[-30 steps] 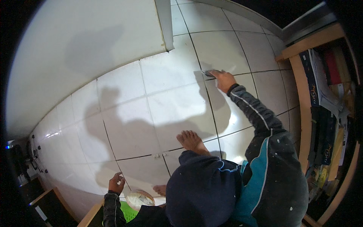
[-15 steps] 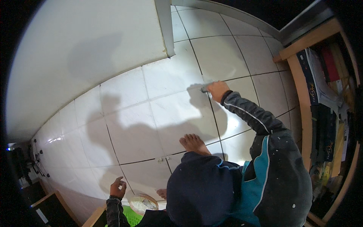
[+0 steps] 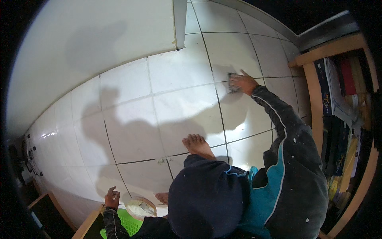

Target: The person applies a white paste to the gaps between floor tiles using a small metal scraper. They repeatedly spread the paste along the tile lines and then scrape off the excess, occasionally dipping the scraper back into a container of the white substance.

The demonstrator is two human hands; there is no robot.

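Note:
On a floor tile (image 3: 234,47) ahead and to the right, my right hand (image 3: 244,83) presses down on a small dark grey, roughly rectangular piece (image 3: 232,82); its kind cannot be made out. The piece lies just right of a dark tile joint, with my fingers over its right part. At the lower left, my left hand (image 3: 112,198) is raised with loosely bent fingers and nothing visible in it. A round bowl (image 3: 133,202) stands close to that hand. Inside it is a whitish paste or powder (image 3: 139,210) with a flat light tool lying in it.
A green plastic basket (image 3: 129,223) stands below the bowl. On the right is a wooden shelf (image 3: 314,99) filled with books and boxes. A white wall or panel (image 3: 99,40) borders the floor on the left. My bare foot (image 3: 197,145) rests on the tiles.
My right hand has moved to the right across the tile, and the grey piece now lies flatter under my fingers. My left hand stays beside the bowl; the view has shifted slightly.

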